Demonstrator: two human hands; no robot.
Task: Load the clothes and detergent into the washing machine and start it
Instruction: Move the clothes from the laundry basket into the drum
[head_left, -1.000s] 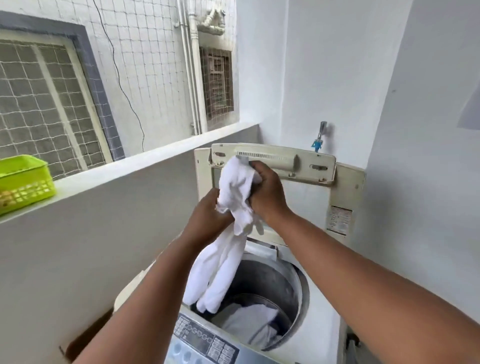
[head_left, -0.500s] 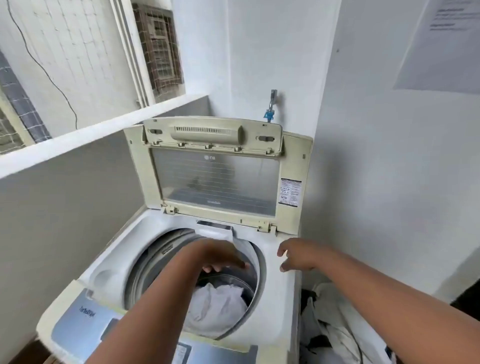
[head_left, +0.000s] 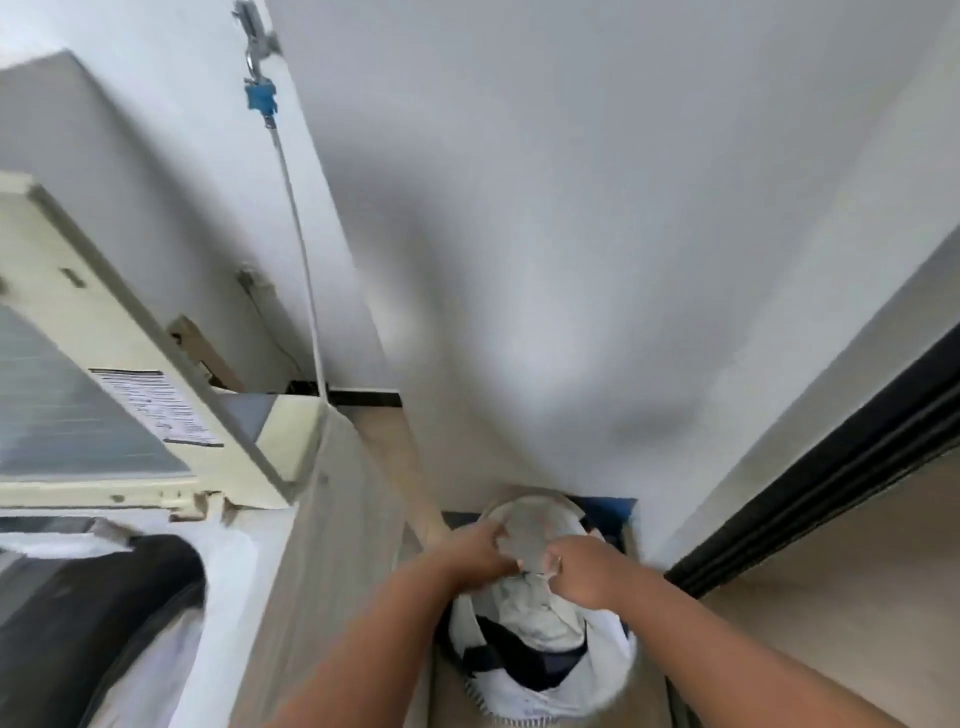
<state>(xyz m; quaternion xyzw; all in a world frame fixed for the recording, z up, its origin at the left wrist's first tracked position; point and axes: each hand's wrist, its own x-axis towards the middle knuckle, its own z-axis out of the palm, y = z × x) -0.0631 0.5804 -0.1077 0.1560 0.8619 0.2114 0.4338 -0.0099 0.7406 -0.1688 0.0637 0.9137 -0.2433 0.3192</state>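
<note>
**Reaching for the next garment, washer standing open**

While both hands dig into the laundry basket (head_left: 613, 660) on the floor beside the washing machine (head_left: 291, 519), more clothes wait to be moved. Left hand (head_left: 480, 553) and right hand (head_left: 584, 574) curled onto the white clothes (head_left: 540, 618) heaped in the basket, apparently pinching fabric; blur makes the exact hold hard to read. Dark straps or garments tangled among the white pieces lower down. Lid (head_left: 78, 364) raised at the left, drum opening (head_left: 93, 613) dark and only partly in frame, contents not discernible from here. Water hose (head_left: 301, 244) running down from the blue tap fitting (head_left: 261, 98) on the wall. Judged partway through loading: basket far from empty, no detergent in sight, lid to close, controls out of view and start yet to come.
</note>
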